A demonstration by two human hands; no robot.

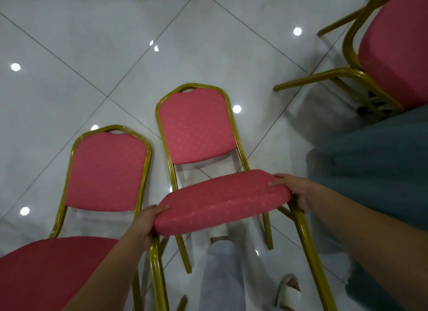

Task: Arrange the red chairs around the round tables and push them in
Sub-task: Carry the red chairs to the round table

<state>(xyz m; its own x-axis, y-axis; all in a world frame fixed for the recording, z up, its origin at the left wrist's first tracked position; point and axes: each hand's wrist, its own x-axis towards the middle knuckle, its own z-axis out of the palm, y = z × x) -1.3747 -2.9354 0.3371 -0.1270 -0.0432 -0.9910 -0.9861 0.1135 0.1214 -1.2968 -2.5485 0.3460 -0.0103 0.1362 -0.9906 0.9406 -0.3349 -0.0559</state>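
Observation:
A red padded chair (220, 201) with a gold metal frame is in the middle of the view, tipped with its backrest away from me and its legs off the floor. My left hand (148, 225) grips the left edge of its seat. My right hand (298, 192) grips the right edge, thumb on top of the cushion. A second red chair (106, 171) stands just to the left, its seat at the lower left corner. A third red chair (393, 49) is at the upper right. No round table top shows clearly.
The floor (92, 56) is glossy white tile with ceiling lights reflected in it. A grey-green cloth (375, 176) hangs at the right, next to the held chair. My legs in pale trousers and white slippers (289, 290) are below the chair.

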